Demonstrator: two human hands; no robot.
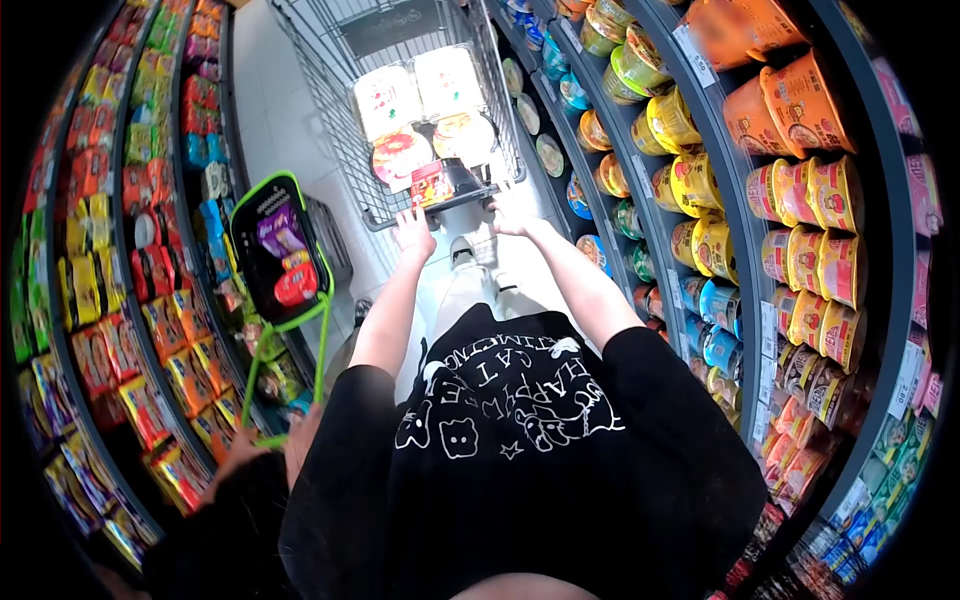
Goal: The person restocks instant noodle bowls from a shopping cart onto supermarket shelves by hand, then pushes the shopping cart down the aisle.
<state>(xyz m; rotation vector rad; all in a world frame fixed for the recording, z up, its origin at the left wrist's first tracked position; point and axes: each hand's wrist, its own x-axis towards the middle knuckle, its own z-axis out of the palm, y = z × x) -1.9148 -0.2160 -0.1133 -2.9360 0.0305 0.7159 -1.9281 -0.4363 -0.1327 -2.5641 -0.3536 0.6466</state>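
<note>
A grey wire shopping cart (310, 90) stands in front of me. My left hand (414, 235) is closed on the left part of its handle. Closer to the handle's right end, my right hand (512, 215) also grips the bar. Inside the cart lie two white-topped packs (388, 100) side by side at the far end. Two round bowls with printed lids (402, 155) sit nearer to me. A red printed panel (432, 186) shows just behind the handle. Bright glare hides some details of the cart's load.
At left, a person's hand (298, 440) is by the long green handle of a black basket (240, 245), which holds a purple pack (282, 232) and a red one (296, 285). Shelves of bagged snacks (90, 225) line the left; cup noodles (695, 185) fill the right shelves.
</note>
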